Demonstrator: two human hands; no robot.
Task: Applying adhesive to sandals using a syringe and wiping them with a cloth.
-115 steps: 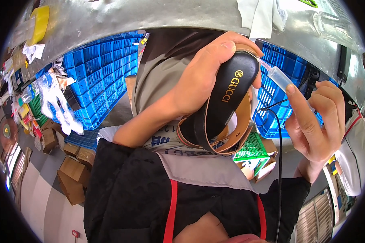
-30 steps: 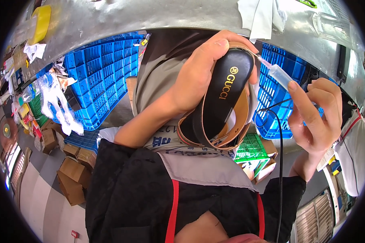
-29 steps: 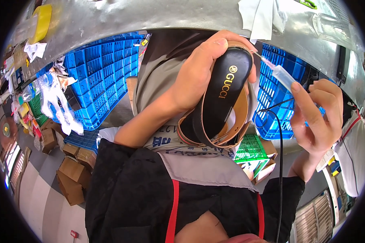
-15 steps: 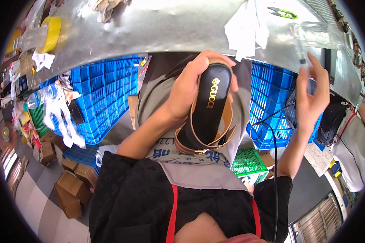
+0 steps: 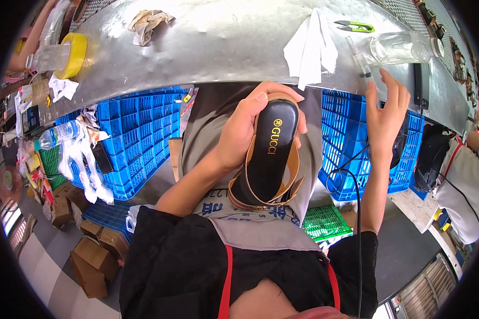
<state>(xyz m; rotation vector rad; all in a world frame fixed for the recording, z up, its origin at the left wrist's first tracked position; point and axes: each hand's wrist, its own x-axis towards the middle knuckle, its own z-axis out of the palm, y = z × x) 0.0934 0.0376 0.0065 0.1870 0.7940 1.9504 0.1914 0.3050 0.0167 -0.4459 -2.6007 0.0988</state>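
Observation:
My left hand [image 5: 239, 125] grips a sandal [image 5: 271, 143] by its heel end, thumb along one side and fingers round the other. The sandal has a black insole with gold lettering, tan-lined straps and gold-coloured hardware; it is held above my lap with the insole facing up. My right hand [image 5: 386, 114] is raised at the bench's front edge, fingers apart. A clear syringe [image 5: 360, 57] lies just past its thumb tip, beside a clear bottle [image 5: 402, 48] lying on its side. Green-handled thread snips [image 5: 355, 26] rest behind the syringe.
The metal bench [image 5: 218, 48] carries a white cloth [image 5: 311, 50], a crumpled brown cloth [image 5: 148, 25] and a roll of yellow tape [image 5: 75, 56]. Blue crates [image 5: 138, 135] stand below on both sides. A black cable [image 5: 358, 223] hangs beside my right arm.
My right hand has shifted left, and its fingers are spread near the syringe, which now lies left of the bottle. The view has moved slightly. My left hand still holds the sandal.

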